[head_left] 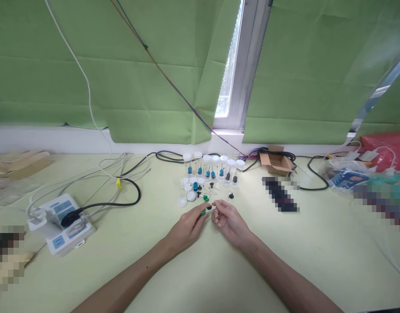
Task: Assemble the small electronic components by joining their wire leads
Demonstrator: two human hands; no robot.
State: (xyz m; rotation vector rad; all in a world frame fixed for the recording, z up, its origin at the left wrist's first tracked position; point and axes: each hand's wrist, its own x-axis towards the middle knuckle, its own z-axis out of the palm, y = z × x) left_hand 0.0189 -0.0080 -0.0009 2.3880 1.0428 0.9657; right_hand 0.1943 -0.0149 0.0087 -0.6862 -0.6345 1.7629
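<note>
Two bare hands meet over a pale green table (284, 261), pinching one small part between them.

Fingers of the left hand (190, 226) close on a small green-capped piece (204, 212), while the right hand (227, 219) nips the thin metal pin (211, 209) sticking out of it; both grips are tight, just in front of a row of clear vials (213, 167) with white caps. Loose white lids (186, 198) lie just beside them. A power strip (61, 221) sits well apart at left, a small cardboard box (277, 161) farther right.
</note>
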